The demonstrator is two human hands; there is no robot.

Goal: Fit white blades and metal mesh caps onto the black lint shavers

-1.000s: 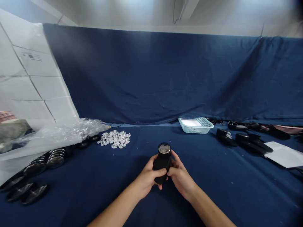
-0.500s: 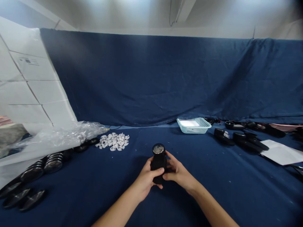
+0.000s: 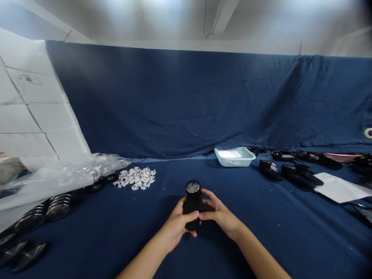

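Left hand [image 3: 178, 224] clamped black round-topped device [image 3: 192, 203]; right hand [image 3: 223, 215] touched its side, grip unclear; drop onto surface [image 3: 116, 236] judged possible should left thumb [image 3: 190, 217] slacken.

A big dark blue cloth [image 3: 180, 100] is hung up at the back like a wall. At the left, white boxes [image 3: 35, 118] are stacked up high, and dark marks [image 3: 30, 80] are printed on one. Crinkly clear plastic [image 3: 87, 170] is spread out in front of them. Beside it, small white bits [image 3: 136, 178] are heaped on the blue table cover [image 3: 101, 232]. Round, shiny black things [image 3: 58, 209] are lined up near the left edge (some are leaned on each other). At the back, a pale blue basket [image 3: 236, 163] is set down, with something white [image 3: 229, 154] held inside. At the right, a white sheet [image 3: 343, 188] is laid beside long black things [image 3: 296, 178].
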